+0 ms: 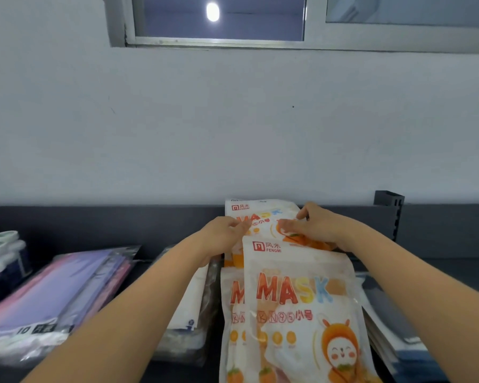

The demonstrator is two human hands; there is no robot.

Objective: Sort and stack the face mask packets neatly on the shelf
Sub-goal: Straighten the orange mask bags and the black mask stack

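Note:
A white and orange "MASK" packet (263, 214) lies at the back of the dark shelf (100, 225), against the rear rail. My left hand (224, 230) grips its left edge and my right hand (315, 225) pinches its upper right part. In front of it lies a pile of the same white and orange packets (302, 313), the top one facing up with a cartoon figure. The far packet's lower half is hidden by my hands and the near pile.
A stack of purple and pink mask packets (56, 288) lies at the left, with bottles (3, 250) behind it. Clear and white packets (191, 305) sit between my forearms. Dark packets (393, 322) lie at the right. A black bracket (390, 205) stands on the rail.

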